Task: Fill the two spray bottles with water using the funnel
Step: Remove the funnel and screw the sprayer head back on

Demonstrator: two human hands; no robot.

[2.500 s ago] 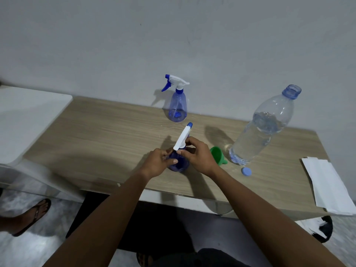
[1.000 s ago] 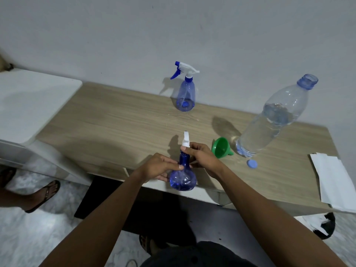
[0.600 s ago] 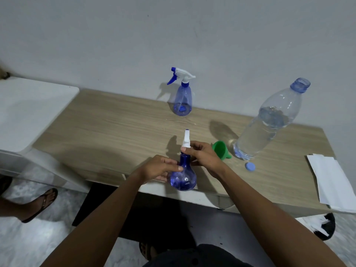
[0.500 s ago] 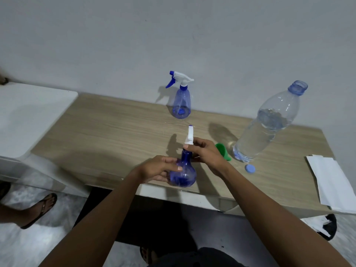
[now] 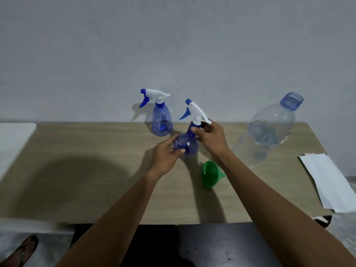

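Nearest on the desk (image 5: 86,170), the green funnel (image 5: 211,176) lies on its side between the 2 forearms. Just beyond it, the left hand (image 5: 165,158) has its fingers (image 5: 181,150) wrapped round the belly of a tilted blue spray bottle (image 5: 187,144), while the right hand (image 5: 211,137) pinches its neck under the white trigger head (image 5: 196,110). By the wall stand the second spray bottle (image 5: 161,120) and, well to the right, the uncapped water bottle (image 5: 269,128).

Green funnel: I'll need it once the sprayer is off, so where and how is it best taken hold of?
Probably by the wide rim, from above. The green funnel lies on its side on the table, mouth open toward the left and short spout pointing right, so the upper rim wall is free for a thumb-and-finger grip.
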